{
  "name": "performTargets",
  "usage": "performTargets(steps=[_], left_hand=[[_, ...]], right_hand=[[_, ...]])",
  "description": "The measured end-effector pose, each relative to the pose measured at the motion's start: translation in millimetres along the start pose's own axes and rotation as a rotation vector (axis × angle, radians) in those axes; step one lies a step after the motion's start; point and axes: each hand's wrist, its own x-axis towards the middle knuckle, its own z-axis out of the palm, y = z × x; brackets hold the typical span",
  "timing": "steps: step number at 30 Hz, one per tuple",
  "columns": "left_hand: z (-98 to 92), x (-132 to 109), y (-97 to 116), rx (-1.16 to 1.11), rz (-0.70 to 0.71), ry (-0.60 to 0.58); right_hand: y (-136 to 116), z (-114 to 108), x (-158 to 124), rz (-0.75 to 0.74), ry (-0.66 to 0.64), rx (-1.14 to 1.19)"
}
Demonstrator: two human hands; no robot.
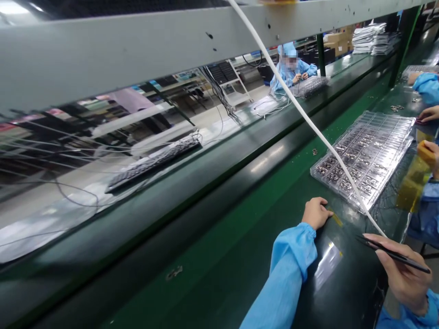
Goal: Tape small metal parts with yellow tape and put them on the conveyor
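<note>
My left hand (315,214), in a blue sleeve, is over the dark green bench with its fingers closed at one end of a short strip of amber tape (337,218). The tape's other end points toward the bench surface. My right hand (401,272), at the lower right, is closed around black tweezers (394,255) whose tips point left, toward the tape. A small amber scrap (340,253) lies on the bench between my hands. Just beyond them sits a clear plastic tray (380,153) with small metal parts in its compartments.
A white cable (298,107) hangs diagonally across the view, passing in front of the tray. Small metal parts (174,273) lie on the green belt. At the right, a co-worker's hand (430,155) is beside amber film (411,185). Another person (291,68) sits across the line.
</note>
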Motion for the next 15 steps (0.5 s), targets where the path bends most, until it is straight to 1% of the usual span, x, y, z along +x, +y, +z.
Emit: performTargets(steps=[4, 9, 12, 15], left_hand=[[5.0, 5.0, 4.8, 0.036, -0.054, 0.026], [1.7, 5.2, 8.7, 0.033, -0.089, -0.002], [-0.4, 2.4, 7.1, -0.026, -0.081, -0.010], [2.3, 0.4, 4.8, -0.146, -0.091, -0.042]], right_hand=[[0.0, -4.8, 0.7, 0.005, 0.035, -0.043], [-1.6, -6.6, 2.7, 0.028, 0.100, -0.076], [-1.4, -6.7, 2.7, 0.029, 0.113, -0.079], [-2.9, -5.6, 4.4, 0.045, 0.104, -0.105]])
